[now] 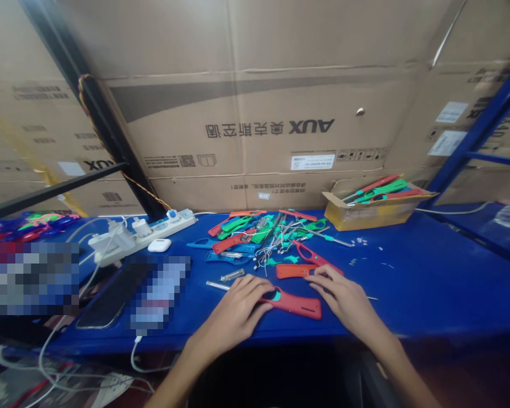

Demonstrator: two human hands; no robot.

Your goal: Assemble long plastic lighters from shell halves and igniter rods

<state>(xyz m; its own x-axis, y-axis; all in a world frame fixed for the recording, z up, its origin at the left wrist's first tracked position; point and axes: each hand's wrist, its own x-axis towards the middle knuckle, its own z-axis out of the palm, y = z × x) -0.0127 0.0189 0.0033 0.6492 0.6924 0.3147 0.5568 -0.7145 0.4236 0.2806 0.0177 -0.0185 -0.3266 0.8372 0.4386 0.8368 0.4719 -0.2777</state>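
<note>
My left hand (245, 303) is closed around the trigger end of a red stick lighter (297, 304), which lies flat near the table's front edge. A metal tube (217, 285) pokes out to the left of that hand. Just behind the red lighter is an orange lighter casing (291, 271). The fingers of my right hand (338, 289) are pinched at its right end, covering part of it. Past them lies another red lighter casing (318, 258). A small clear fuel tank (232, 275) rests behind my left hand.
A pile of lighter casings, metal tubes and wired parts (276, 229) covers the table's back middle. Behind it to the right stands a cardboard box (369, 215) of lighters. A power strip (147, 238), an earbud case (159, 245) and phones (161, 294) are on the left.
</note>
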